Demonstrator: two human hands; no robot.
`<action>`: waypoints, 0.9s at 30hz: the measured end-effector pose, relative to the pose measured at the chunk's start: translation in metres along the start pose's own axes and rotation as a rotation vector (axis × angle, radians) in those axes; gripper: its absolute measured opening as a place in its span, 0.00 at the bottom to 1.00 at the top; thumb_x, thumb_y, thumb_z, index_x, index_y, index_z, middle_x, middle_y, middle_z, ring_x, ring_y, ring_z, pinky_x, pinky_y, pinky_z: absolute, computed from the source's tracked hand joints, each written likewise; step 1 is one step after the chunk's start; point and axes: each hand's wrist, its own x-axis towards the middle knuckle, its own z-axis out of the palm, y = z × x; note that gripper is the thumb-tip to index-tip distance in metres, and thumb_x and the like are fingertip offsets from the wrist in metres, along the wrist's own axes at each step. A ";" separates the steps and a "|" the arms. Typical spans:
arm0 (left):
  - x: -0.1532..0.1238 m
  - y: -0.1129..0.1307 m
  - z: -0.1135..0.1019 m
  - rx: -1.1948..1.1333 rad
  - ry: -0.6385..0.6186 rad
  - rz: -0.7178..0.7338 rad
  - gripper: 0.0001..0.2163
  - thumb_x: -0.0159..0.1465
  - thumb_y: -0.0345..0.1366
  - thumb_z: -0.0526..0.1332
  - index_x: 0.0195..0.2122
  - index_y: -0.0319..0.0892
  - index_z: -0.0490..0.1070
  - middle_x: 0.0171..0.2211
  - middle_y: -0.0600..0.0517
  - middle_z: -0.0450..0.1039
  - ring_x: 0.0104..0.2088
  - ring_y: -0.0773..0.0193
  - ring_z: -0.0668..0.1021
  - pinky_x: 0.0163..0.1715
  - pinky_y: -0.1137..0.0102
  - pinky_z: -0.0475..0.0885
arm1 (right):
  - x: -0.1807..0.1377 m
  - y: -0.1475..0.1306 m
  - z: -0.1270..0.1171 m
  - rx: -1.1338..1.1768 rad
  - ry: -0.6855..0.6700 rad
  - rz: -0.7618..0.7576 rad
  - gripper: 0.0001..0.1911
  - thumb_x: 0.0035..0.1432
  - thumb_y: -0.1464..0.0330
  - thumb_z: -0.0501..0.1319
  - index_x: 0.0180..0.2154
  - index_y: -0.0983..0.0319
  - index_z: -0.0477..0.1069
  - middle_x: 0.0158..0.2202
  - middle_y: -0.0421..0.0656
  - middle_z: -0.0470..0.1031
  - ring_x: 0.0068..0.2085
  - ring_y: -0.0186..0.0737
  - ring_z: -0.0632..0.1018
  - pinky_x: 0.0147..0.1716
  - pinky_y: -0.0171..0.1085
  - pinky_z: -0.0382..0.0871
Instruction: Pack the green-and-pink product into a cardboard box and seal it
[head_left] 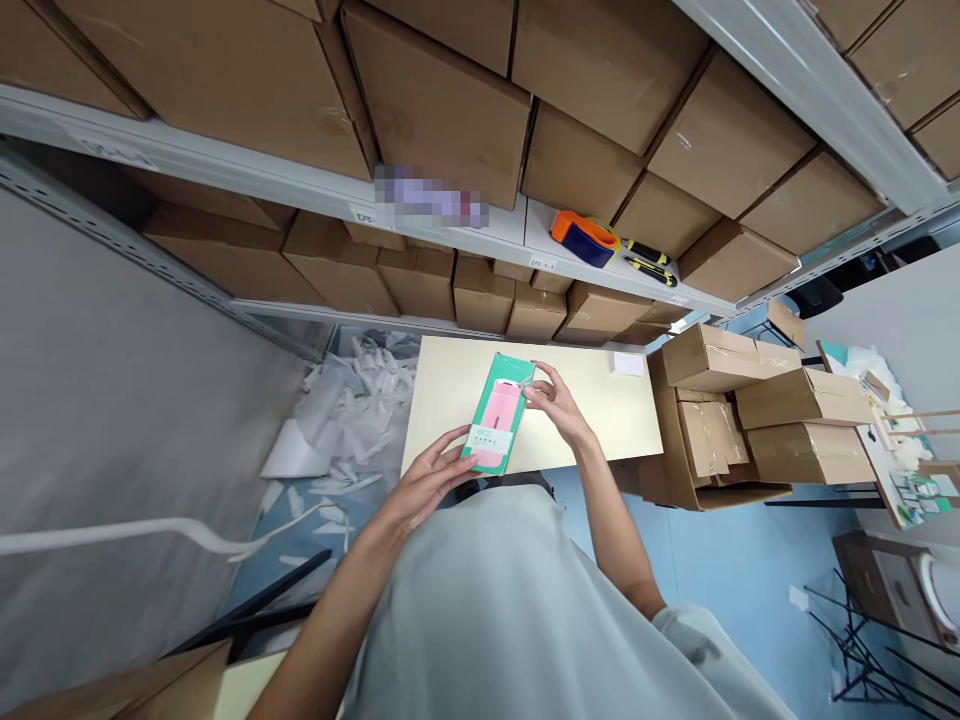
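Observation:
A slim green box (498,412) with a pink product picture on its front is held at a tilt over the cream table (585,420). My left hand (430,472) grips its lower left corner, thumb on the front face. At the upper right edge, my right hand (556,402) pinches the box between thumb and fingers. The fingers behind the box are partly hidden. A small white stack of paper or card (628,364) lies on the table's far right corner.
Shelves of brown cartons (585,160) rise in front. On the shelf ledge lie an orange and blue tape dispenser (585,238) and yellow-black cutters (651,264). Paper scraps (360,400) cover the floor at left. Open cartons (705,440) stand at right.

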 end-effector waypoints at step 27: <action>-0.003 0.002 0.006 0.101 -0.057 0.025 0.38 0.55 0.52 0.82 0.64 0.49 0.73 0.59 0.41 0.84 0.59 0.40 0.85 0.59 0.52 0.81 | -0.008 -0.001 0.002 0.034 0.071 -0.043 0.40 0.51 0.49 0.81 0.61 0.54 0.75 0.47 0.43 0.84 0.50 0.45 0.82 0.54 0.41 0.77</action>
